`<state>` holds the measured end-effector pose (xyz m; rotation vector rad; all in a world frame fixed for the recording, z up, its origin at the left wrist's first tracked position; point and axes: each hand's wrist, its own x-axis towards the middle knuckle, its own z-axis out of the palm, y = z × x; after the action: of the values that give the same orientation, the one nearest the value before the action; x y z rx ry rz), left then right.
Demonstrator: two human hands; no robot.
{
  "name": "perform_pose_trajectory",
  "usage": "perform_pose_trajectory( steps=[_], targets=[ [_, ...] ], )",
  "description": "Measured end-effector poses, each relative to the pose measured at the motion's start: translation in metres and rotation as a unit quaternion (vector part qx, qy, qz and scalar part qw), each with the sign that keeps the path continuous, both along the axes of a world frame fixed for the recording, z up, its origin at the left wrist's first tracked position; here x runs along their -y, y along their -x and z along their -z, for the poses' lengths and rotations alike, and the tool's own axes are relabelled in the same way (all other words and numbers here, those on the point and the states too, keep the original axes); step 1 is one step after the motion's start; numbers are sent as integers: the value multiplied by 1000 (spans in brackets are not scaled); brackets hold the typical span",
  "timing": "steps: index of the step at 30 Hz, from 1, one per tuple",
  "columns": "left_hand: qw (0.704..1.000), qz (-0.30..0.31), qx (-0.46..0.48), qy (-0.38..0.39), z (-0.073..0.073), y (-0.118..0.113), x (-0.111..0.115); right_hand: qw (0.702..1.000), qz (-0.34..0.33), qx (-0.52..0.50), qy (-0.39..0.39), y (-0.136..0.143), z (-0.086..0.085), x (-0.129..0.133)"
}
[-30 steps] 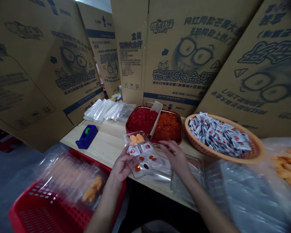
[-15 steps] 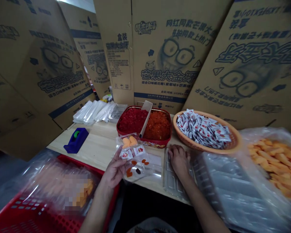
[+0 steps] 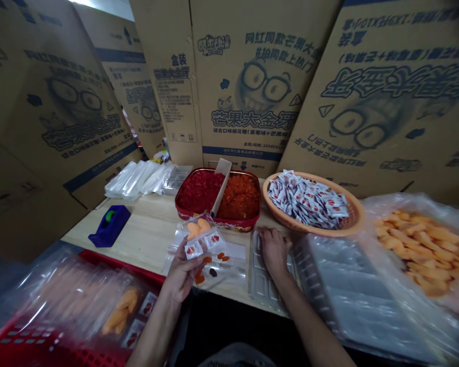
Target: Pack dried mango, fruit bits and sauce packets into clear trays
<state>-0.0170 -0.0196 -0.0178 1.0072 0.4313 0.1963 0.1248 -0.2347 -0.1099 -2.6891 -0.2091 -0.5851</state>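
My left hand pinches the left edge of a small clear package. Inside it show orange candy pieces and two white sachets with red print. Below it, several small orange-red bits and one dark bit lie on clear plastic film. My right hand is on a clear moulded plastic tray, its fingers bent over the tray's far end; the fingertips are partly hidden.
Behind the hands stands a divided red tin of red and orange shreds. To its right are a basket of sachets, stacked clear trays and a bag of orange candy. A blue tape dispenser and a red crate are left.
The view has shifted a little, so most things sit further left. My left hand still holds the package, and my right hand stays on the clear tray.
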Motion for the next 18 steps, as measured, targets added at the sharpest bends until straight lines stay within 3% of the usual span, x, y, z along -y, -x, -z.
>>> perform_pose_trajectory(
  steps=[7, 12, 15, 18],
  targets=[
    [1000, -6, -15, 9, 7, -3, 1, 996, 46, 76, -20, 2, -3, -2],
    [1000, 3, -16, 21, 2, 1, 4, 987, 12, 140, -83, 2, -11, 7],
    [1000, 10, -18, 12, 0, 5, 4, 975, -37, 137, -171, 8, -34, 15],
    [1000, 12, -6, 2, 1, 9, 4, 952, -135, 87, -260, 21, -74, 13]
  ],
)
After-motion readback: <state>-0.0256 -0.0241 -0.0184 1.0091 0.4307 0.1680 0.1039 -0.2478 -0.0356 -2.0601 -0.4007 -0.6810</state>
